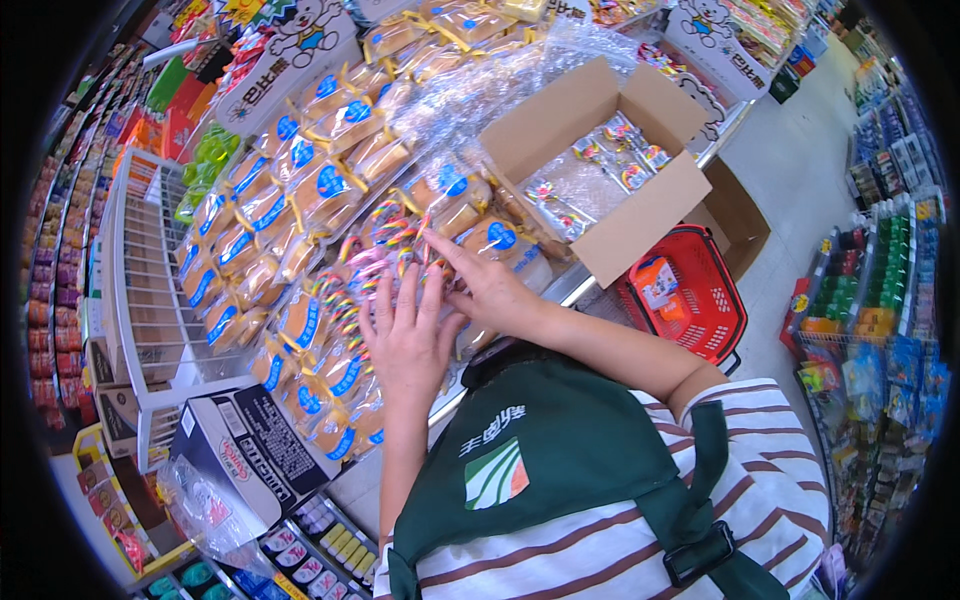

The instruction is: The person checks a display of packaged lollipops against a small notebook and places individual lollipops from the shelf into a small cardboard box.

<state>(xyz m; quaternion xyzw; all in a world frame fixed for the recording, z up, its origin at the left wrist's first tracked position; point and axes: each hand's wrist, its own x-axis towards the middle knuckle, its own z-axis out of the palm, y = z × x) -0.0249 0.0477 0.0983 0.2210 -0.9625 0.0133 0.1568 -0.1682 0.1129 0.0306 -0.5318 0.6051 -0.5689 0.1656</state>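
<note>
A cluster of twisted, multicoloured candy canes (pixel 341 304) in clear wrap lies among bagged bread rolls on the display table. My left hand (pixel 409 330) is spread palm down over the near side of the cluster, its fingertips on the candy. From the right, my right hand (pixel 487 289) reaches in with the index finger extended along a pink-striped cane. Its other fingers are curled low, and what lies under them is hidden. Packaged bread rolls (pixel 330 184) with blue labels and yellow ties surround the candy on several sides.
An open cardboard box (pixel 555 124) holding wrapped rainbow candies sits on the table's right. Below it on the floor are a red shopping basket (pixel 720 285) and another carton (pixel 739 217). A white wire rack (pixel 146 300) and a dark printed carton (pixel 247 450) stand at the left.
</note>
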